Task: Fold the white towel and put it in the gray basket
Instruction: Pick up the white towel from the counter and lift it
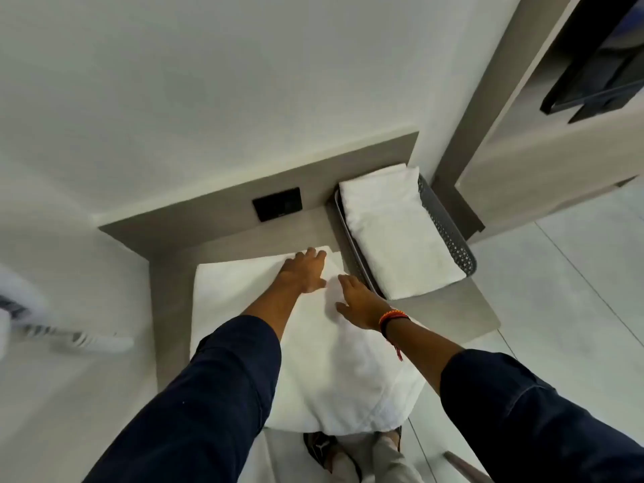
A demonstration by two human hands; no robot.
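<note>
White towel (pixel 313 360) lies spread on your desk (pixel 449 308), its near edge hanging off the front. Your left hand (pixel 306 270) and right hand (pixel 359 305) press flat, fingers open, near its far edge. Just right, the gray basket (pixel 449 231) already holds a folded towel (pixel 397 231).

Your left hand (pixel 306 270) and right hand (pixel 359 303) are bare, with no gloves or rings that you can make out; both forearms are uncovered up to dark navy sleeves (pixel 223 388), which are pushed up and creased near the elbows; the fabric looks plain, with a faint seam line on the right one; on your right wrist you wear a braided bracelet (pixel 390 317) in orange, red and black, with a thin red cord hanging from it; below, dark sandals (pixel 319 447) and pale trouser legs show, though blurred.
</note>
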